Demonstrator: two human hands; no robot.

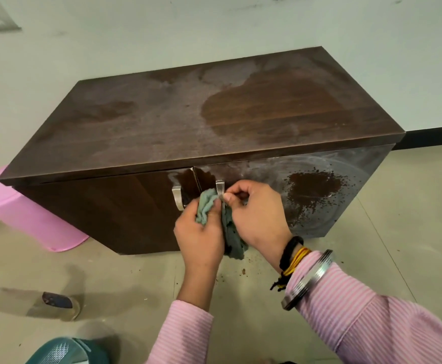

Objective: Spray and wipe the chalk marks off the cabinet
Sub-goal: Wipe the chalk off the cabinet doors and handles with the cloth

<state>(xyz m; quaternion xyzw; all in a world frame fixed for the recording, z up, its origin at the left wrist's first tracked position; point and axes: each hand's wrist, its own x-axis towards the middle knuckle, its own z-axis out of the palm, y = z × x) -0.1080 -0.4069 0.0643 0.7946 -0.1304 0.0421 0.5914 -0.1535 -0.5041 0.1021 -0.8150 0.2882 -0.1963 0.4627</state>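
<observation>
Head view, centre of frame: green cloth (212,208) bunched between both hands in front of the cabinet (162,119) doors, by the silver handles (178,197). Left hand (200,232) curled round the upper wad; right hand (256,214) pinching a fold with thumb and forefinger, lower tail hanging loose toward the floor (372,245). So each grip clamped on the cloth.

Soft, limp, light, probably damp; no stiffness, so best gathered into a firm pad under the palm, loose ends tucked in, before pressing on the door.

Chalk haze (254,169) spread over the right door, centre right, around a dark wetted patch (314,185); more pale film across the top. Left door dark, looking clean.

Lower left: clear bottle (31,302) lying on the floor, smooth, likely slippery if wet. Pink bin (18,206) at far left.
</observation>
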